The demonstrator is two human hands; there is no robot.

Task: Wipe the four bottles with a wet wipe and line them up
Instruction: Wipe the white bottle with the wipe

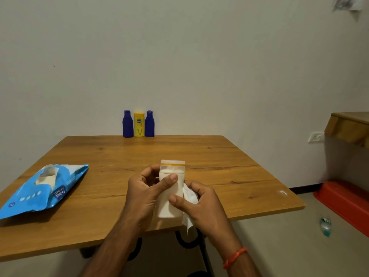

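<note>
Centrally, wooden table (209, 160) against a plain wall (179, 56), left hand (146, 189) gripping a white bottle (171, 188) above the near edge, right hand (201, 206) pressing a wipe (189, 196) to it, three bottles (138, 124) lined up at the back, blue pack (40, 190) on the left, red tub (343, 198) on the floor (279, 246).

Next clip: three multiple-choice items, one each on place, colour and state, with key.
1. Where lies the blue wet-wipe pack? A left on the wooden table B floor C by the wall
2. Colour of the middle plastic bottle in the far row? A white B yellow C red
3. The white plastic bottle is: A standing alone B lying down C gripped by left hand and right hand
1A, it lies at the table's left; 2B, yellow between two blue bottles; 3C, both hands curl round it.
</note>
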